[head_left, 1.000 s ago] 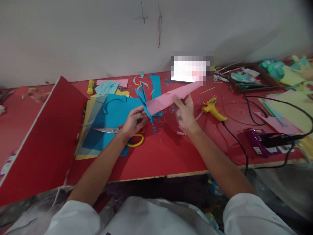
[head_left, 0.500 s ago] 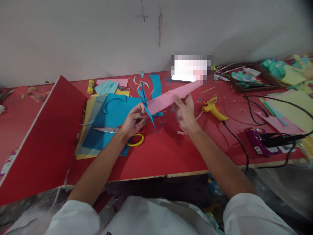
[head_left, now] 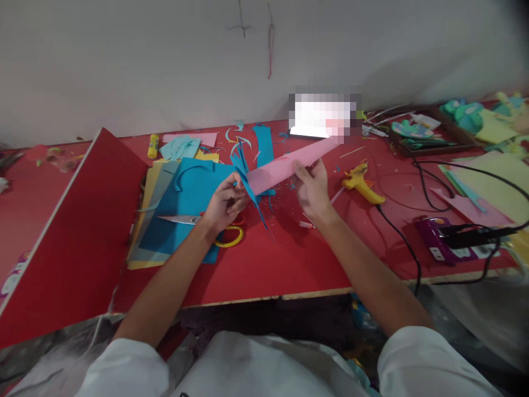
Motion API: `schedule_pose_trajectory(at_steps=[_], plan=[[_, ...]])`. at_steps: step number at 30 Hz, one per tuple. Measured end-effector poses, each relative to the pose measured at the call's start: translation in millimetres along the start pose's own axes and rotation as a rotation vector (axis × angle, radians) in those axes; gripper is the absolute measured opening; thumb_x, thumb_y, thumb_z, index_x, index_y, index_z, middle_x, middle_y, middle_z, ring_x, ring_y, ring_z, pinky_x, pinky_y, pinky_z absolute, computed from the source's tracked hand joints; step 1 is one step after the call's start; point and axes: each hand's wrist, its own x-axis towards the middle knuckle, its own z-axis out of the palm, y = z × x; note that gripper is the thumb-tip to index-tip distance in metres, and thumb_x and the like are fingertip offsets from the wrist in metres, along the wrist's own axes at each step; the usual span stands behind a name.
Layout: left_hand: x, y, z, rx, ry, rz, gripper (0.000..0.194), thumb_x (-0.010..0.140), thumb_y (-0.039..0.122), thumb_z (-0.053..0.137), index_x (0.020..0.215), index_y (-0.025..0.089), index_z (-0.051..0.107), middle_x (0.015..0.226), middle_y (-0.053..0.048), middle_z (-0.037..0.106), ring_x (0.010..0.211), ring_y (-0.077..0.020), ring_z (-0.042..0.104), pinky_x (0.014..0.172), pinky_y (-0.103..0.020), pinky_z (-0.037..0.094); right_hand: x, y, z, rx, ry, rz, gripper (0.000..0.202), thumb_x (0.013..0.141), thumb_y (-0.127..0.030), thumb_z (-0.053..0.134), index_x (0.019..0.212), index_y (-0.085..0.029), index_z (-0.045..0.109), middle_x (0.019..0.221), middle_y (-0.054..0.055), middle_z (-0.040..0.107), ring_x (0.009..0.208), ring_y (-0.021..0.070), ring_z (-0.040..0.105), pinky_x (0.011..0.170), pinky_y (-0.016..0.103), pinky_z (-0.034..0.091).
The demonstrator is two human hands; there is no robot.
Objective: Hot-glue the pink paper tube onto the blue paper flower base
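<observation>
A long pink paper piece [head_left: 275, 171] is held above the red table, slanting up to the right. Blue paper strips [head_left: 257, 205] stick out at its left end, some pointing up and some down. The fingers of my left hand [head_left: 227, 203] pinch the blue strips at that end. My right hand [head_left: 313, 189] grips the middle of the pink paper, thumb on top. Scissors [head_left: 229, 236] with a yellow and a red handle lie partly under my left wrist, on blue sheets [head_left: 198, 187].
A yellow glue gun [head_left: 362, 184] with a black cable lies right of my right hand. Further right are a purple power strip [head_left: 440, 240] and a dark tray [head_left: 438, 146]. A red panel [head_left: 78, 231] stands at left, a glue stick [head_left: 153, 146] behind. A lit screen [head_left: 314, 118] is at the back.
The blue strips have shifted slightly at the pink paper's left end, and the fingers of my left hand have moved a little. My right hand has hardly moved.
</observation>
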Motion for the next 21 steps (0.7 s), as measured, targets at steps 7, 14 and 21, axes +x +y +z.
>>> schedule_pose_trajectory(at_steps=[7,14,21], plan=[[-0.2,2.8,2.4,-0.003,-0.02,0.012,0.023,0.067,0.002,0.064,0.076,0.019,0.052,0.061,0.008,0.052,0.03,-0.001,0.028,0.032,-0.016,0.017,1.7,3.3,-2.8,-0.033,-0.031,-0.025,0.065,0.079,-0.062,0.089,0.132,-0.036,0.063,0.123,0.004,0.075,0.118,0.0259,0.072,0.11,0.05,0.06],[-1.4,3.5,3.3,0.021,-0.032,0.019,0.022,0.065,0.005,0.066,0.076,0.019,0.052,0.062,0.008,0.053,0.03,-0.001,0.029,0.031,-0.016,0.018,3.8,6.1,-6.5,-0.079,-0.057,-0.052,0.065,0.082,-0.063,0.086,0.134,-0.034,0.062,0.121,0.005,0.074,0.119,0.0266,0.071,0.109,0.049,0.06],[-1.2,4.0,3.5,0.005,-0.04,0.016,0.022,0.067,0.003,0.065,0.077,0.019,0.053,0.06,0.008,0.051,0.029,-0.0016,0.028,0.031,-0.017,0.018,1.9,3.7,-3.7,-0.037,-0.047,-0.034,0.064,0.081,-0.06,0.088,0.133,-0.034,0.062,0.119,0.004,0.074,0.117,0.0256,0.072,0.11,0.049,0.06]])
